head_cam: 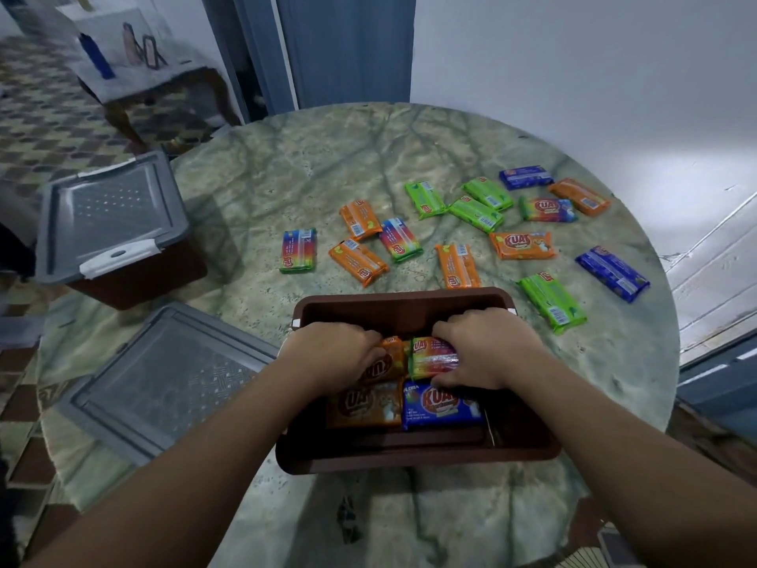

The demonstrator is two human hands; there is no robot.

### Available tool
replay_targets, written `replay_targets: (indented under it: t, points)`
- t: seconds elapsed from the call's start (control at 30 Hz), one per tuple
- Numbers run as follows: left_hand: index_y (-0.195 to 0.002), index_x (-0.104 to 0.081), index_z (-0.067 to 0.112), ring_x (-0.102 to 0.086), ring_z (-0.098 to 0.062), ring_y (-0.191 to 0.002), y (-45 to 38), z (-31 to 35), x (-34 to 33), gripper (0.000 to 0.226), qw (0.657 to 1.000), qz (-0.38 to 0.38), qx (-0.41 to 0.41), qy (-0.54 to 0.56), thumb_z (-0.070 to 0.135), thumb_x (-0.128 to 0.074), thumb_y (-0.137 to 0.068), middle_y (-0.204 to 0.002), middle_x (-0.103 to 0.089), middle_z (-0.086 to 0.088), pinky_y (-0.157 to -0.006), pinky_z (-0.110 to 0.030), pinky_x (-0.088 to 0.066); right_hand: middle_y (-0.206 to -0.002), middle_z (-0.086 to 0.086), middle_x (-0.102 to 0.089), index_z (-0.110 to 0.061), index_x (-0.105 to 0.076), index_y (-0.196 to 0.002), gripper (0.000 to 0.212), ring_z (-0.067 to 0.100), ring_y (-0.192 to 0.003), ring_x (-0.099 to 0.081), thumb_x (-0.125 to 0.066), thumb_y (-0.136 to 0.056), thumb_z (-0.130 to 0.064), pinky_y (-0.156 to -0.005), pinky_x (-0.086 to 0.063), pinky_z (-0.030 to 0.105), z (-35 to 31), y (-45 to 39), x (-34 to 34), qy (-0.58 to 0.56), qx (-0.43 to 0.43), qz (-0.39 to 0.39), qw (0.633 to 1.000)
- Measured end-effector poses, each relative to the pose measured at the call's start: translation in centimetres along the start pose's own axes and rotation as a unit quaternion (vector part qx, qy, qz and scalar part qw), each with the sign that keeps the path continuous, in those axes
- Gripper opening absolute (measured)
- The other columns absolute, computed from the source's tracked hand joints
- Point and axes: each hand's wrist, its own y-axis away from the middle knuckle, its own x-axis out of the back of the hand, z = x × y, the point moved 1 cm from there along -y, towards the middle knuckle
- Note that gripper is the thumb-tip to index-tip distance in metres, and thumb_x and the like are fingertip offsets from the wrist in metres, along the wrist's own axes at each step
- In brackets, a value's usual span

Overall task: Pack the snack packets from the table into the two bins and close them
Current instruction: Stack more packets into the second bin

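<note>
Both hands worked inside near open bin [413,453]. Left hand [342,352] fingers curled on orange packet [391,358]; right hand [487,350] gripped rainbow packet [434,356]. Best seated flat, edge-to-edge, rows tight.

Round marble table [286,166] bears loose snack packets [458,223], an open brown bin [409,299], a grey lid [164,379]

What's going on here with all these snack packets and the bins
A person is packing snack packets into an open brown bin on the round table. The left hand holds an orange packet and the right hand a rainbow packet, both inside the bin above two packets already laid flat. Many packets remain on the table. One gray lid lies beside the bin; the second bin at left has its lid on.
</note>
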Motion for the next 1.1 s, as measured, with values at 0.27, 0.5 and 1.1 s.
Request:
replay_targets:
  t: [0.27,0.5,1.1]
  points:
    - [-0.137,-0.05,0.035,-0.063,-0.014,-0.095,0.4,-0.2,0.3,0.042,0.998,0.047,-0.022,0.033,0.05,-0.053,-0.098,-0.117,-0.058,0.009,-0.073,-0.037,-0.057,-0.112,-0.005,-0.066,-0.03,-0.056,-0.133,0.077,0.021,-0.098,-0.064,-0.055,-0.077,-0.084,-0.08,-0.056,0.04,-0.1,0.0,0.2,-0.003,0.001,-0.001,1.0]
    - [-0.126,-0.053,0.031,-0.055,-0.016,-0.103,0.6,0.1,0.3,0.035,0.994,0.073,-0.076,0.026,0.047,-0.058,-0.096,-0.115,-0.055,0.006,-0.081,-0.03,-0.046,-0.114,-0.008,-0.062,-0.031,-0.059,-0.132,0.076,0.019,-0.097,-0.064,-0.057,-0.075,-0.083,-0.078,-0.057,0.04,-0.3,0.2,0.5,-0.012,0.004,-0.002,1.0]
    - [-0.141,-0.029,0.049,-0.06,-0.016,-0.081,2.9,2.7,-0.3,0.05,0.946,0.103,0.116,0.284,0.029,-0.053,-0.102,-0.11,-0.042,0.003,-0.074,-0.036,-0.057,-0.114,-0.006,-0.062,-0.029,-0.06,-0.13,0.075,0.021,-0.096,-0.065,-0.06,-0.076,-0.08,-0.076,-0.058,0.04,-0.2,0.3,0.7,-0.013,0.001,-0.01,1.0]
